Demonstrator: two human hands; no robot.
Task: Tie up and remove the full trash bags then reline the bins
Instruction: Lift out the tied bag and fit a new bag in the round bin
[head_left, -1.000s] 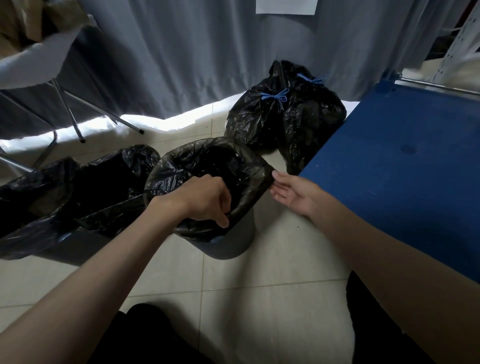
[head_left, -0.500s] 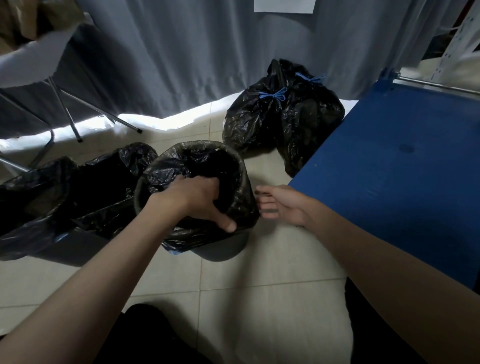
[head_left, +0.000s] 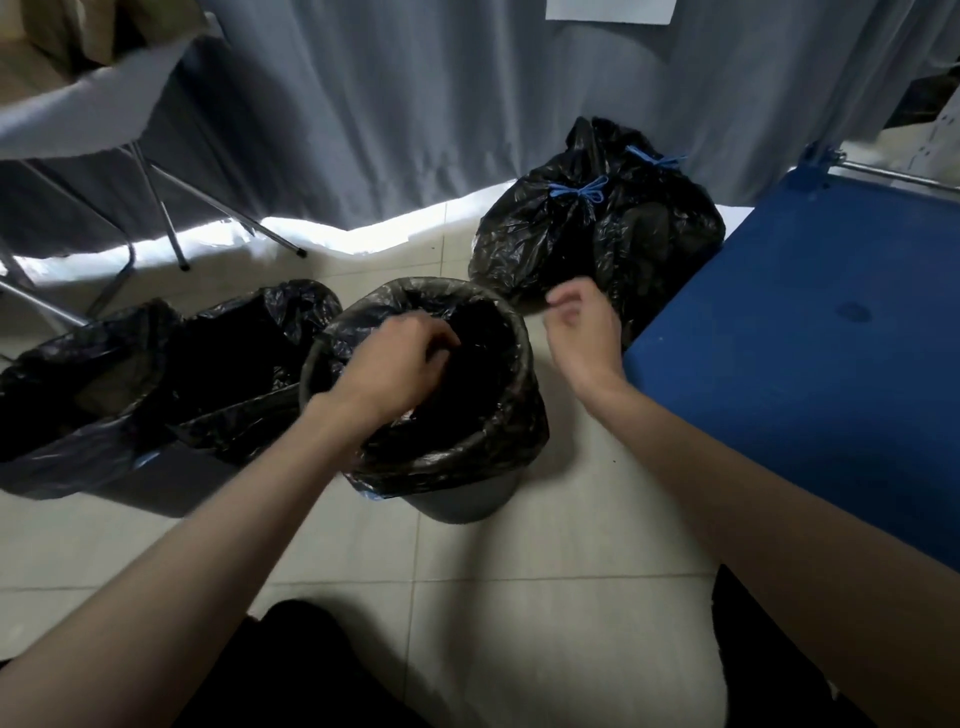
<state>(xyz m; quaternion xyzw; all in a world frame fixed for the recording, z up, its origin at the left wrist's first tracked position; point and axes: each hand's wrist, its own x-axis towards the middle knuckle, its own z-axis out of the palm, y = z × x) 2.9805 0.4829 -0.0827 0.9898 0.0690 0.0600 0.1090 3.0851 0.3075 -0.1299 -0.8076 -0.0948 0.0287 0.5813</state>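
At the centre of the frame stood the grey bin (head_left: 457, 501), its fresh black liner (head_left: 470, 447) already folded down over the rim, presumably so that the plastic would not slide in under a load. The left hand (head_left: 392, 371) reached down into the mouth, its fingers (head_left: 439, 345) curled; whether they pinched the plastic or only pushed it I could not tell, though the likely purpose was to open the liner against the walls. The right hand (head_left: 584, 332) hovered just right of the rim, fingers loosely bent and holding nothing. Two tied bags (head_left: 597, 234), knotted with blue drawstrings (head_left: 582, 192), sat at upper right, clear of the work. Two more lined bins (head_left: 156, 374) waited at left.
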